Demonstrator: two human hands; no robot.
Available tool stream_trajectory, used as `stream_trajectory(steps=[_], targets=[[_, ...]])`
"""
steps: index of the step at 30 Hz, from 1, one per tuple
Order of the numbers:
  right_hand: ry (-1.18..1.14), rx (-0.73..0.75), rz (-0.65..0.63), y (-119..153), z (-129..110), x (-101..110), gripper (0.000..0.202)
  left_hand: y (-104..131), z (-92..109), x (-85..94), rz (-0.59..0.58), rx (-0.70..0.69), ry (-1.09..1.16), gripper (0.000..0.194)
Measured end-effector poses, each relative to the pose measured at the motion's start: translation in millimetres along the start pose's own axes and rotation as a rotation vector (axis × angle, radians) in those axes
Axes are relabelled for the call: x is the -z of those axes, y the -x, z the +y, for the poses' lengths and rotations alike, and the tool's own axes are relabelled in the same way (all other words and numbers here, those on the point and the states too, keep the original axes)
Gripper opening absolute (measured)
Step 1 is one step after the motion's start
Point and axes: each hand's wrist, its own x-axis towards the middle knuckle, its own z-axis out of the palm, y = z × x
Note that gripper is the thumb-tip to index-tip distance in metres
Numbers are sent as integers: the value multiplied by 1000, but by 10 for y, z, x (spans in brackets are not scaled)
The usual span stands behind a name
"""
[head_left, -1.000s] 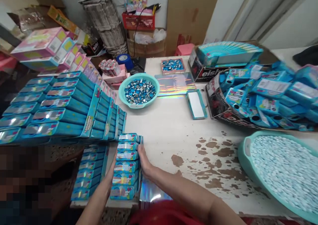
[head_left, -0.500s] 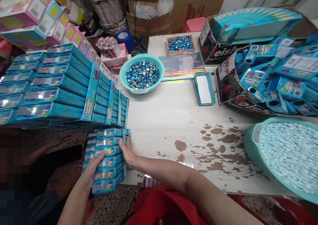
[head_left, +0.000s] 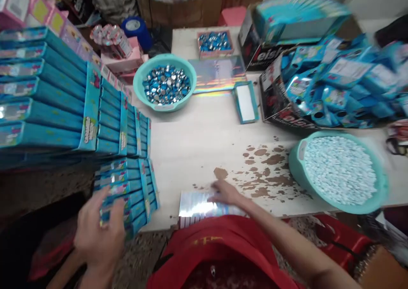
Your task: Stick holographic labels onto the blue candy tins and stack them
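My left hand (head_left: pixel 100 229), blurred, hovers with thumb and fingers apart just in front of a small stack of blue candy boxes (head_left: pixel 134 187) at the table's left edge. It holds nothing. My right hand (head_left: pixel 227 193) is low over a shiny silver, rainbow-tinted flat piece (head_left: pixel 194 203) by the front edge. Its fingers look spread and bent over that piece; motion blur hides whether they touch it. A bigger stack of the same blue boxes (head_left: pixel 57 110) rises behind the small one.
A turquoise bowl (head_left: pixel 188 100) holds blue and silver caps. Another turquoise tub (head_left: pixel 296 161) is full of pale blue candies. Cartons of loose blue boxes (head_left: pixel 344 74) stand at back right. A small open box (head_left: pixel 245 102) lies mid-table. Someone's arm (head_left: pixel 65 267) shows at lower left.
Both hands have let go of the small stack of blue boxes. The left has drawn back toward me; the right has moved rightward to the silver piece. The view has shifted right.
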Motion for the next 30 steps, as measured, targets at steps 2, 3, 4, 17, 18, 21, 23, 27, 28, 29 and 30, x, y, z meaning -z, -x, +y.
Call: stream_trajectory(steps=[2,3,4,17,18,21,23,27,28,29,30], targets=[[102,-30,-18,153,79,-189,51,232,126,-208,-94,-332,98,49],[104,-50,-38,185,93,-263,45,326,170,-365,-241,-401,139,46],[75,-60,-32,197,97,-314,36,399,208,-545,-435,-434,147,43],[-158,154,869,483,128,426,26,117,694,-1229,-1026,-503,-130,22],[-232,105,1031,403,227,600,32,-36,788,-1164,-947,-482,-81,22],[-407,-12,1228,-26,583,1137,44,-536,1132,-959,-744,-408,112,22],[-408,-48,1188,-405,789,1448,52,-872,1407,-878,-633,-386,241,22],[-352,-104,1096,-1088,951,1921,62,-1567,2027,-1046,-427,-425,376,22],[-342,-127,1082,-1215,949,2016,65,-1755,2184,-1161,-393,-433,380,23],[-331,-151,1065,-1323,940,2104,70,-1950,2335,-1300,-371,-438,378,23],[-321,-175,1046,-1413,929,2184,75,-2150,2478,-1458,-358,-438,370,23]])
